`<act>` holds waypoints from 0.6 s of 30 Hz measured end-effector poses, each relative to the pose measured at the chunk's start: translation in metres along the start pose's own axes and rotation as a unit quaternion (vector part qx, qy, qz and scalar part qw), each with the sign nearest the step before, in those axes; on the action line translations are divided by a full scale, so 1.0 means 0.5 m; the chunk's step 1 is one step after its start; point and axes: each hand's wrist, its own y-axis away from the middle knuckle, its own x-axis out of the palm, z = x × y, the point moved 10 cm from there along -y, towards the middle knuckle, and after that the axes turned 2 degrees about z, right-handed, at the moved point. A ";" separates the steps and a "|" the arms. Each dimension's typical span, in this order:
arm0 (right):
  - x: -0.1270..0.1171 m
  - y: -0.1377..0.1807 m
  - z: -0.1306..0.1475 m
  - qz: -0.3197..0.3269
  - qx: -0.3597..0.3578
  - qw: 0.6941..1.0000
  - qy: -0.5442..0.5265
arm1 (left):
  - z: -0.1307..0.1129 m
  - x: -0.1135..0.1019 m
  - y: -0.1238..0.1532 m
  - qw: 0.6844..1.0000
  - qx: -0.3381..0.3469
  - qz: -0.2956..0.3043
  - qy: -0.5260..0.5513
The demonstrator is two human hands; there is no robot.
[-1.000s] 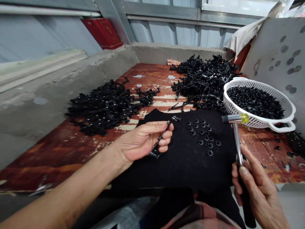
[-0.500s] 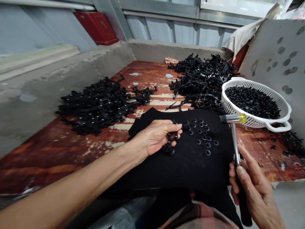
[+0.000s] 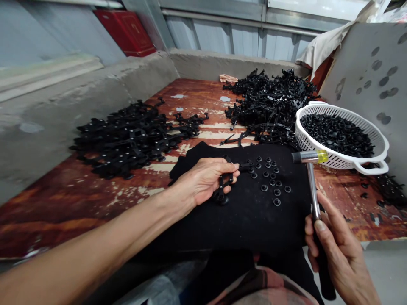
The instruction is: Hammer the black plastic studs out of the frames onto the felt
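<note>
My left hand point(image 3: 213, 178) is closed on a black jointed linkage point(image 3: 221, 186), pinching one of its strips between thumb and forefinger. Part of the linkage hangs below the fingers, over a black cloth pad point(image 3: 248, 224). The strip's far end lies beside several small round black caps point(image 3: 272, 182) on the pad. In my right hand point(image 3: 333, 241) is a small mallet point(image 3: 313, 186), gripped by its dark handle, with the metal shaft upright. Its head has one black face and one yellow face, and hangs above the pad's right edge.
A pile of black linkages point(image 3: 124, 140) lies at the left, a bigger heap point(image 3: 270, 106) at the back. At the right stands a white basket point(image 3: 356, 163) filled with small black parts. A concrete ledge point(image 3: 95, 89) borders the worn red-brown tabletop point(image 3: 104, 203).
My left hand has shifted slightly left with the linkage, whose strip now shows more plainly beside the caps. The mallet stays almost still in my right hand.
</note>
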 end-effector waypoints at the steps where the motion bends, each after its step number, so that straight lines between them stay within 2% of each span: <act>1: 0.000 0.000 0.000 0.001 0.001 1.000 0.000 | 0.000 0.000 0.000 1.000 0.000 -0.002 -0.001; 18: -0.002 0.000 -0.001 -0.004 0.002 1.000 0.004 | -0.007 0.001 0.003 0.999 0.003 -0.033 -0.022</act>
